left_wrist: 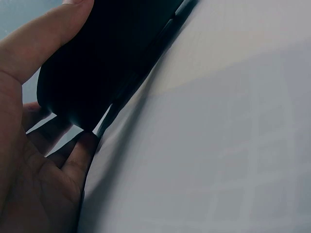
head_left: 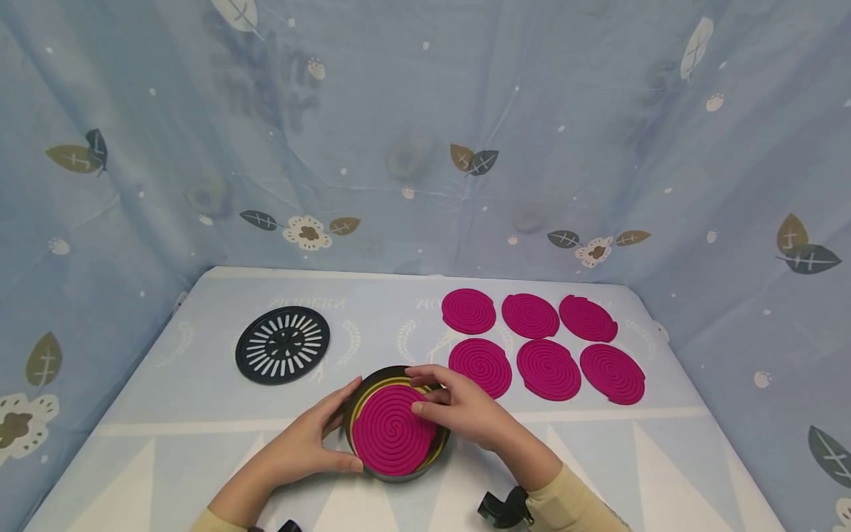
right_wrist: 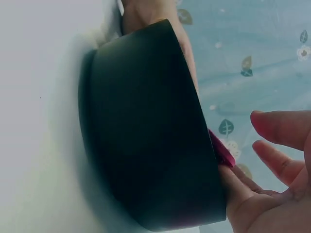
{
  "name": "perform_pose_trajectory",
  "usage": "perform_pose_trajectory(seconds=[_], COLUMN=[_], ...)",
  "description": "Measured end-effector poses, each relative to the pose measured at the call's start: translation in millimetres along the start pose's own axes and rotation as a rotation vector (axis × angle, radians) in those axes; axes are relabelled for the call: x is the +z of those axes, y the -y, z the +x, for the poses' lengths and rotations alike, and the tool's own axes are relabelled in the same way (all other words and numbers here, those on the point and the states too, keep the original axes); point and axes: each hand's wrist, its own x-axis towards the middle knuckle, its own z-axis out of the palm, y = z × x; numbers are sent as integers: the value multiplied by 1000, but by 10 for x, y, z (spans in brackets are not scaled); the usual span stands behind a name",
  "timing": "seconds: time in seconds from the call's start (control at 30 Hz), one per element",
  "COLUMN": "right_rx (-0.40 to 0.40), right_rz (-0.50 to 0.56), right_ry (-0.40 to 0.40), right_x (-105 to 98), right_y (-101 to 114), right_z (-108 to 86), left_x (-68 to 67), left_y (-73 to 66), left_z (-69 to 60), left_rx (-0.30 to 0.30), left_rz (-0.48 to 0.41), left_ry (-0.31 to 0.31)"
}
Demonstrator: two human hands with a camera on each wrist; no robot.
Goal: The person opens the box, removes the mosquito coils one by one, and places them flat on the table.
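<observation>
A magenta spiral mosquito coil (head_left: 392, 430) lies over the opening of a round black tin (head_left: 399, 479) with yellow bands inside its rim. My left hand (head_left: 312, 443) grips the tin's left side, thumb at the front and fingers round the back. At the right edge of the coil, my right hand (head_left: 462, 406) holds it with thumb and bent fingers, partly hidden from above. In the right wrist view, the coil's edge (right_wrist: 222, 149) stands above the tin's rim, meeting a fingertip, while other fingers are spread. The left wrist view shows the tin's dark side (left_wrist: 112, 53) against the left palm.
Several more magenta coils (head_left: 548, 369) lie flat in two rows at the right back of the table (head_left: 166, 473). A black slotted lid (head_left: 282, 345) rests at the left back. Patterned blue curtains (head_left: 425, 133) enclose the table at the back and sides.
</observation>
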Motion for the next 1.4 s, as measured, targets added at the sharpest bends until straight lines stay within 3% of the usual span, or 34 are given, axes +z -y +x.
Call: perform_pose_trajectory(seconds=[0.67, 1.4], right_rx=[64, 74], right_rz=[45, 101], right_ry=[72, -14], right_x=[-57, -50], right_y=[-15, -58], right_z=[-136, -152], left_x=[5, 2], left_y=[-14, 11], left_z=[5, 10], left_rx=[1, 6], left_rz=[-12, 5], left_ry=[2, -12])
